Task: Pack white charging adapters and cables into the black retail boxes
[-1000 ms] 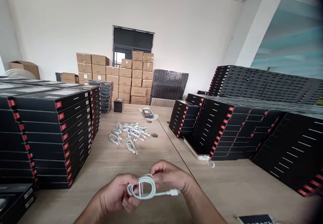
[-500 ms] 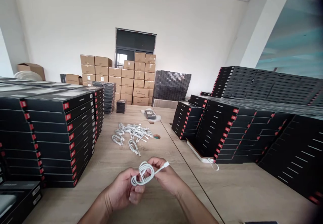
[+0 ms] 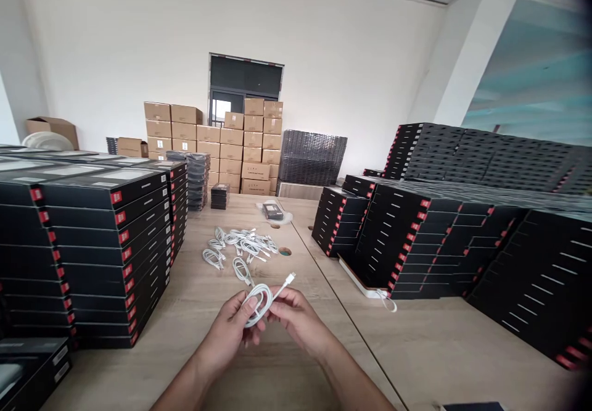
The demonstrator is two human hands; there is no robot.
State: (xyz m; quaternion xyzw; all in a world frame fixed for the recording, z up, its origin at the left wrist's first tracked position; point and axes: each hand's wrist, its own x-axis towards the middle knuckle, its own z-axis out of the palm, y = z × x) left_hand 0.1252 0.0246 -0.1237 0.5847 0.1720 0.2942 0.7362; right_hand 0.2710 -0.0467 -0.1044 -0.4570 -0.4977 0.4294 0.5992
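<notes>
A white coiled charging cable point(image 3: 261, 305) is held up above the wooden table point(image 3: 277, 374), its connector end pointing up and to the right. My left hand point(image 3: 234, 321) grips the left side of the coil, thumb on top. From the right, my right hand point(image 3: 296, 313) pinches the cable near the base of that connector end. Just beyond my hands lies one more coiled white cable point(image 3: 241, 270). Farther off on the tabletop is a loose pile of coiled white cables point(image 3: 245, 242).
Tall stacks of black boxes point(image 3: 115, 263) stand on the left; more black boxes point(image 3: 398, 238) fill the right side. A small plastic-wrapped dark box point(image 3: 272, 211) lies at the far end near a round table hole point(image 3: 285, 252). Brown cartons point(image 3: 231, 152) are piled by the wall.
Both hands have raised the cable slightly, farther from me. The coil has turned more upright, and its connector now points more steeply up. My left thumb has moved over the coil.
</notes>
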